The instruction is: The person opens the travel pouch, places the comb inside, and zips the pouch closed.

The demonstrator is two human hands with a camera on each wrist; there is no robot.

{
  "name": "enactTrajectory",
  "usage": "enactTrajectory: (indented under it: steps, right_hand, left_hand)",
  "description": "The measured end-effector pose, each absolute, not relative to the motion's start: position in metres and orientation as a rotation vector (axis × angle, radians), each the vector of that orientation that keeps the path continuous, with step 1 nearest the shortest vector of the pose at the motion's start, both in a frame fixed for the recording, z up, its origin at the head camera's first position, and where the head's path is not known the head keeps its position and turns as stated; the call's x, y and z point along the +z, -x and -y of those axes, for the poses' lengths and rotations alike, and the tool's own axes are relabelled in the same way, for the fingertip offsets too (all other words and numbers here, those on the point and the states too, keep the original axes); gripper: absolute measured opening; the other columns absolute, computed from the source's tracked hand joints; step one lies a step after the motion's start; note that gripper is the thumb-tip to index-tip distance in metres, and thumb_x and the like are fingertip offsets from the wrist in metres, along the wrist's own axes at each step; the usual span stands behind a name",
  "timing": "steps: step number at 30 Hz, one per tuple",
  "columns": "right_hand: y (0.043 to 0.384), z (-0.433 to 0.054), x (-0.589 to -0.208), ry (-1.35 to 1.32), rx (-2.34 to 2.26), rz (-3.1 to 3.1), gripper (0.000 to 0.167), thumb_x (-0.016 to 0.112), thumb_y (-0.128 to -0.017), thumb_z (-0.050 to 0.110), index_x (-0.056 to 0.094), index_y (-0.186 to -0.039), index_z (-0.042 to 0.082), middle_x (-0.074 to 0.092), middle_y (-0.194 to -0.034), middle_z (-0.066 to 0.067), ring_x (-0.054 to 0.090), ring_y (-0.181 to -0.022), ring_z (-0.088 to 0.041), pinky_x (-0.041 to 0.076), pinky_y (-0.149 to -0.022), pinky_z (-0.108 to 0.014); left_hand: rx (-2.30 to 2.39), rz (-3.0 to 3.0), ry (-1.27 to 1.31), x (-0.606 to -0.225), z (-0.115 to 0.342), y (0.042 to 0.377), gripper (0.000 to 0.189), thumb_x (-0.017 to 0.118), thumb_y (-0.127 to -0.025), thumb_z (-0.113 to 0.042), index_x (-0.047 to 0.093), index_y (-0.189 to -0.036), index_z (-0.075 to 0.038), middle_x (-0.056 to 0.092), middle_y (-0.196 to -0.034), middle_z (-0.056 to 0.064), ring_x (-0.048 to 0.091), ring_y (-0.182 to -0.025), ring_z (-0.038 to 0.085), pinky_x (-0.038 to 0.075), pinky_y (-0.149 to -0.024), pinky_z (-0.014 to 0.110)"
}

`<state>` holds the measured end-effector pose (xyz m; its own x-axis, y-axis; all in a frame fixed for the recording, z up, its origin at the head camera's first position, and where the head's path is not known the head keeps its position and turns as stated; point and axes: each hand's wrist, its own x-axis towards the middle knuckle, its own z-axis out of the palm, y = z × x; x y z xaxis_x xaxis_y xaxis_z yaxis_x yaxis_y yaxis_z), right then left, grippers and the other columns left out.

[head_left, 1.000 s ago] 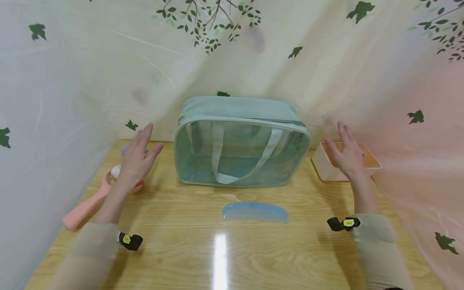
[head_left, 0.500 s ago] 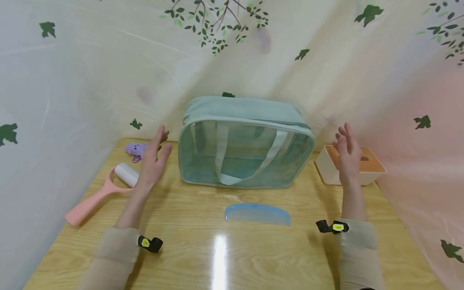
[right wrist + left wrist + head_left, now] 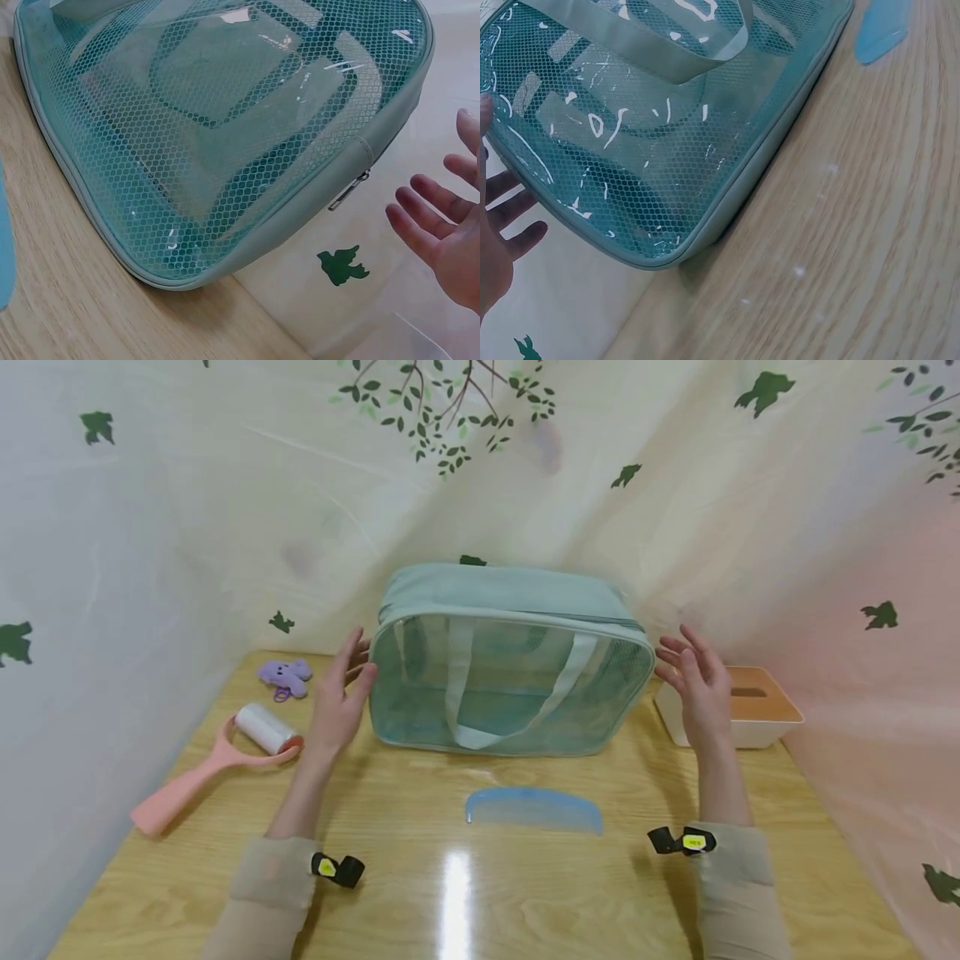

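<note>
Empty and loosely spread, the left hand [image 3: 339, 706] and right hand [image 3: 703, 697] flank a green bag [image 3: 510, 664] standing upright between them; the left's contact is unclear, the right is just apart. It looks not yet gripped or lifted; a blue comb [image 3: 534, 802] lies outside, short of both hands. Below stretches a wooden table [image 3: 570, 893]; beyond them hangs a printed curtain [image 3: 225, 510].

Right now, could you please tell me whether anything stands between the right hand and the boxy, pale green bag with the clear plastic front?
Nothing visible does: the right wrist view shows only an open gap between the right hand and the bag.
</note>
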<state>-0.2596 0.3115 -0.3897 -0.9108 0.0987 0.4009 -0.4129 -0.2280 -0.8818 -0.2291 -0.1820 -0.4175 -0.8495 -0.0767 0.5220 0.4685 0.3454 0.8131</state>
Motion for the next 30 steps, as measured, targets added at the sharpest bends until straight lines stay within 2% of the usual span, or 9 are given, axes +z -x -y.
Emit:
enactTrajectory:
  steps: [4, 10, 13, 15, 18, 24, 27, 30]
  right_hand:
    - [0.259, -0.310, -0.394, -0.424, 2.189, 1.783, 0.047, 0.050, -0.108, 0.013, 0.043, -0.153, 0.001, 0.067, -0.129, -0.004, 0.067, -0.117, -0.013, 0.061, -0.094, -0.020]
    - [0.261, -0.307, -0.398, -0.358, 2.133, 1.998, 0.047, 0.056, -0.106, 0.014, 0.048, -0.152, 0.006, 0.064, -0.129, 0.006, 0.063, -0.115, -0.004, 0.059, -0.092, -0.013]
    - [0.263, -0.307, -0.399, -0.332, 2.088, 2.112, 0.044, 0.060, -0.105, 0.015, 0.054, -0.148, 0.012, 0.065, -0.127, 0.010, 0.062, -0.113, -0.002, 0.058, -0.090, -0.011]
    - [0.264, -0.307, -0.400, -0.332, 2.071, 2.146, 0.039, 0.061, -0.104, 0.015, 0.058, -0.143, 0.014, 0.066, -0.124, 0.011, 0.062, -0.112, -0.002, 0.058, -0.088, -0.011]
    - [0.265, -0.309, -0.402, -0.338, 2.062, 2.172, 0.033, 0.062, -0.104, 0.014, 0.062, -0.137, 0.015, 0.068, -0.122, 0.011, 0.064, -0.107, -0.002, 0.059, -0.086, -0.012]
    - [0.266, -0.310, -0.404, -0.322, 1.999, 2.269, 0.041, 0.064, -0.103, 0.016, 0.058, -0.143, 0.008, 0.068, -0.122, 0.014, 0.066, -0.107, 0.000, 0.060, -0.086, -0.013]
    - [0.267, -0.311, -0.405, -0.333, 1.989, 2.302, 0.039, 0.063, -0.103, 0.012, 0.058, -0.141, 0.008, 0.068, -0.121, 0.015, 0.066, -0.108, 0.000, 0.059, -0.087, -0.013]
    - [0.268, -0.312, -0.406, -0.346, 1.949, 2.352, 0.034, 0.063, -0.102, 0.008, 0.062, -0.135, 0.014, 0.069, -0.118, 0.016, 0.065, -0.107, 0.001, 0.059, -0.085, -0.013]
  left_hand:
    - [-1.551, 2.172, 0.344, -0.418, 0.183, 0.225, 0.061, 0.058, -0.105, -0.011, 0.035, -0.161, -0.018, 0.056, -0.149, 0.019, 0.057, -0.132, 0.031, 0.050, -0.114, 0.042]
    - [-1.543, 2.186, 0.380, -0.415, 0.189, 0.224, 0.070, 0.063, -0.102, -0.007, 0.032, -0.162, -0.028, 0.055, -0.152, 0.011, 0.057, -0.123, 0.005, 0.051, -0.105, 0.023]
    - [-1.544, 2.200, 0.398, -0.415, 0.191, 0.225, 0.072, 0.065, -0.101, -0.008, 0.032, -0.162, -0.029, 0.056, -0.150, 0.013, 0.056, -0.119, -0.001, 0.050, -0.101, 0.014]
    - [-1.549, 2.206, 0.405, -0.414, 0.191, 0.226, 0.071, 0.065, -0.101, -0.008, 0.033, -0.161, -0.027, 0.057, -0.149, 0.015, 0.057, -0.118, 0.001, 0.050, -0.099, 0.011]
    - [-1.550, 2.221, 0.407, -0.415, 0.190, 0.226, 0.067, 0.066, -0.101, -0.009, 0.037, -0.160, -0.024, 0.058, -0.147, 0.016, 0.060, -0.120, 0.010, 0.049, -0.099, 0.010]
    - [-1.531, 2.265, 0.410, -0.417, 0.193, 0.226, 0.061, 0.066, -0.102, -0.013, 0.042, -0.157, -0.018, 0.060, -0.145, 0.019, 0.062, -0.124, 0.031, 0.050, -0.098, 0.010]
    - [-1.493, 2.278, 0.409, -0.417, 0.195, 0.227, 0.059, 0.067, -0.101, -0.014, 0.045, -0.155, -0.017, 0.062, -0.144, 0.017, 0.063, -0.123, 0.033, 0.053, -0.100, 0.017]
    - [-1.455, 2.284, 0.412, -0.418, 0.196, 0.228, 0.054, 0.067, -0.101, -0.015, 0.051, -0.152, -0.016, 0.064, -0.142, 0.014, 0.065, -0.121, 0.029, 0.056, -0.101, 0.024]
